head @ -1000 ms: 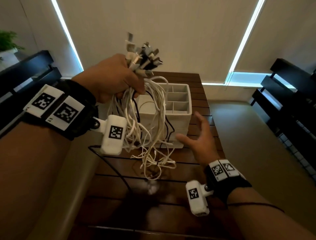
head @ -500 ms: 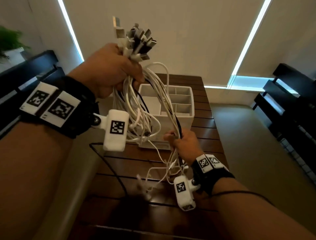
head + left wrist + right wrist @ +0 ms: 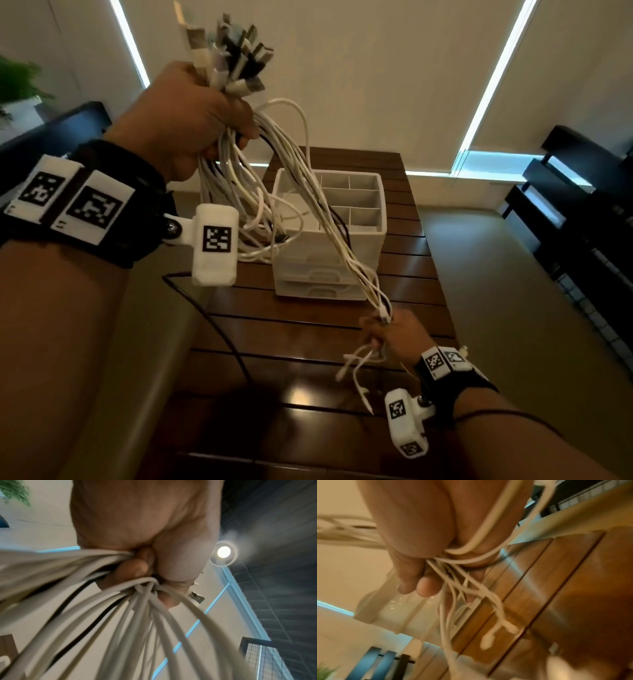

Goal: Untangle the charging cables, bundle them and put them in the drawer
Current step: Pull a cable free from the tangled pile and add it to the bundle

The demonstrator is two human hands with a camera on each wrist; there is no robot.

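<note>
My left hand (image 3: 198,116) is raised high and grips a thick bunch of mostly white charging cables (image 3: 308,205) just below their USB plugs (image 3: 233,54), which stick up above the fist. In the left wrist view the cables (image 3: 120,615) fan out from the curled fingers (image 3: 130,569). My right hand (image 3: 390,332) is low over the table and grips the cables' lower part, stretching them taut. Small connector ends (image 3: 356,370) dangle below the fist; the right wrist view shows them (image 3: 488,639) too. A white drawer organizer (image 3: 329,267) stands behind, its two drawers closed.
The organizer sits on a dark slatted wooden table (image 3: 308,394). Its top tray (image 3: 359,198) has several open compartments. A thin black cord (image 3: 219,329) crosses the table's left side. Dark benches (image 3: 582,205) stand to the right and left, and a plant (image 3: 17,85) at the far left.
My right hand, open a second ago, closed on the hanging cables and slid down and right along them, pulling them straight. My left hand rose slightly with the plug ends.
</note>
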